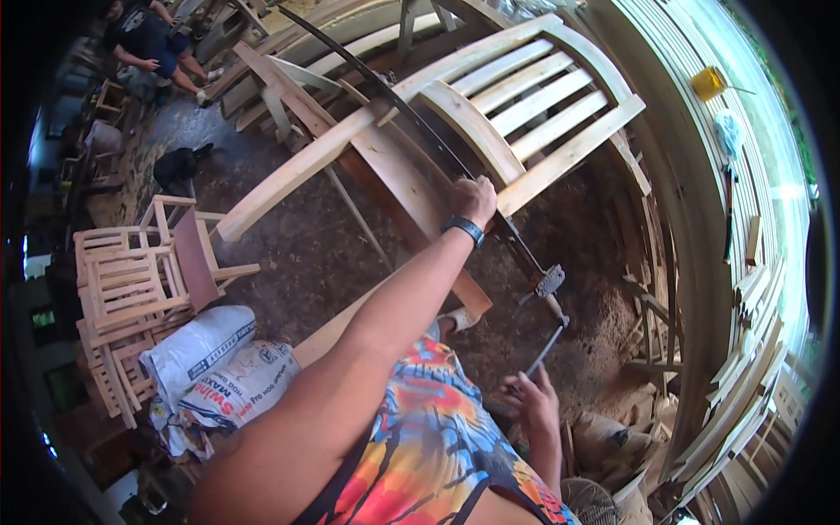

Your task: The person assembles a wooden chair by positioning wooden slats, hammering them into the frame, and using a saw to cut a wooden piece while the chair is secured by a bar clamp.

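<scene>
My left hand (477, 201), with a dark watch on the wrist, is closed around the long dark bar of a bar clamp (522, 249). The bar lies across a slatted wooden chair back (516, 96), close to its near lower corner. At the bar's near end are a metal screw head and a thin turning handle (547, 348). My right hand (534, 404) has its fingers bent at the lower end of that handle, gripping it. Under the chair back, wooden planks (394, 166) act as a support.
Stacked wooden chairs (140, 289) and white printed sacks (219, 367) stand at left. A black dog (179, 166) is on the floor, and another person (153, 44) sits at far left. Lumber lines the right side, with a yellow container (707, 83) on it.
</scene>
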Motion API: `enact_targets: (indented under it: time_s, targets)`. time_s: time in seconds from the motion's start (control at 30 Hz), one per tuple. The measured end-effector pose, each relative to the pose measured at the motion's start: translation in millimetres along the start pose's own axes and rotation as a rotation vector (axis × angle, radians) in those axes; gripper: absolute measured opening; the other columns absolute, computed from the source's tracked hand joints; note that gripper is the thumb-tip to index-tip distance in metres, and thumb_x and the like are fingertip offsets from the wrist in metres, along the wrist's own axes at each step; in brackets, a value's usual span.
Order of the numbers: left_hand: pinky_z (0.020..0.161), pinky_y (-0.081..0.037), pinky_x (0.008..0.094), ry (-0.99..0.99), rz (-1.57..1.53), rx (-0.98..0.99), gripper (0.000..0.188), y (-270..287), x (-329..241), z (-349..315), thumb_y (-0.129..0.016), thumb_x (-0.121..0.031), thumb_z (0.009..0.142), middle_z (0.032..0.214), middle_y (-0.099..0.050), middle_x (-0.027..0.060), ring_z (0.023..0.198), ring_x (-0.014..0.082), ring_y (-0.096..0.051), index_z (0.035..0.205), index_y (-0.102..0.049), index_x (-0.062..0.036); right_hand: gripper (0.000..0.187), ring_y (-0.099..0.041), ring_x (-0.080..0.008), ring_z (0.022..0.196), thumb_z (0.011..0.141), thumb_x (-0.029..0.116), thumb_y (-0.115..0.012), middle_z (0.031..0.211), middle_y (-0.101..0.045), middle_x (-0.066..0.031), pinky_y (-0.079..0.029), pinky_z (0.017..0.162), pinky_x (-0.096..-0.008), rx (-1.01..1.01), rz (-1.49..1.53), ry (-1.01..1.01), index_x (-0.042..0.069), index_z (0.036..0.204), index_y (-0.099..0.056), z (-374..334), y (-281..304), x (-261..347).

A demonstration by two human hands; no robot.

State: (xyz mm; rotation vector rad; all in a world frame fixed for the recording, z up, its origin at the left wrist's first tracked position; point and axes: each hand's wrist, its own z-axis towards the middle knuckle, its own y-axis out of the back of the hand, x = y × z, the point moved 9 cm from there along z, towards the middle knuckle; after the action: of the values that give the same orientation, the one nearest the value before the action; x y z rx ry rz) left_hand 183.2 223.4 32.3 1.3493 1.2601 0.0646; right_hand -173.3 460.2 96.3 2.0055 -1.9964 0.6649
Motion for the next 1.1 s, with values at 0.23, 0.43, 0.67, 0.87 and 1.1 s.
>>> enact_targets:
  time_s: [0.23,0.43,0.67,0.87,1.1]
  targets:
    - [0.073,-0.061,0.0449,-0.020,0.150,0.013,0.029,-12.0,12.1,15.5,-0.054,-0.023,0.092,0.090,-0.074,0.0226,0.086,0.0383,-0.075,0.089,-0.078,-0.0067,0.069,-0.071,-0.0253,0.084,0.094,0.009,-0.065,0.098,-0.067,-0.0147,-0.062,0.076,-0.0376,-0.021,0.143,0.599,0.002,0.154,-0.033,-13.9,26.3,179.5]
    - [0.073,-0.061,0.0463,-0.267,0.357,0.014,0.029,-17.0,-15.1,9.5,-0.053,-0.018,0.091,0.090,-0.073,0.0257,0.085,0.0394,-0.075,0.086,-0.078,-0.0025,0.048,-0.059,-0.0118,0.060,0.098,0.011,-0.064,0.078,-0.059,-0.0024,-0.060,0.068,-0.0301,-0.106,0.200,0.781,0.000,0.143,-0.048,56.3,84.7,196.6]
    - [0.071,-0.060,0.0485,-0.309,0.336,-0.042,0.028,-15.9,1.5,16.1,-0.053,-0.016,0.090,0.083,-0.071,0.0290,0.081,0.0419,-0.074,0.089,-0.077,-0.0005,0.026,-0.059,-0.0178,0.071,0.106,0.021,-0.055,0.085,-0.061,-0.0086,-0.051,0.067,-0.0332,-0.890,-0.841,1.324,0.005,0.126,-0.059,16.9,43.4,214.0]
    - [0.082,-0.055,0.0487,0.084,-0.327,-0.038,0.042,-1.7,16.5,10.3,-0.051,-0.024,0.087,0.085,-0.066,0.0381,0.091,0.0475,-0.069,0.079,-0.068,0.0137,0.032,-0.065,-0.0382,0.082,0.106,0.026,-0.051,0.101,-0.065,-0.0247,-0.052,0.076,-0.0440,-1.010,-0.722,1.210,0.003,0.128,-0.046,55.1,55.7,224.9]
    - [0.078,-0.053,0.0496,0.171,-0.477,-0.033,0.044,-12.9,38.9,10.6,-0.054,-0.027,0.084,0.083,-0.064,0.0402,0.089,0.0493,-0.069,0.076,-0.066,0.0149,0.041,-0.065,-0.0509,0.100,0.105,0.035,-0.048,0.102,-0.066,-0.0364,-0.050,0.083,-0.0554,-0.884,-0.848,0.631,-0.003,0.120,-0.049,188.9,101.3,238.2]
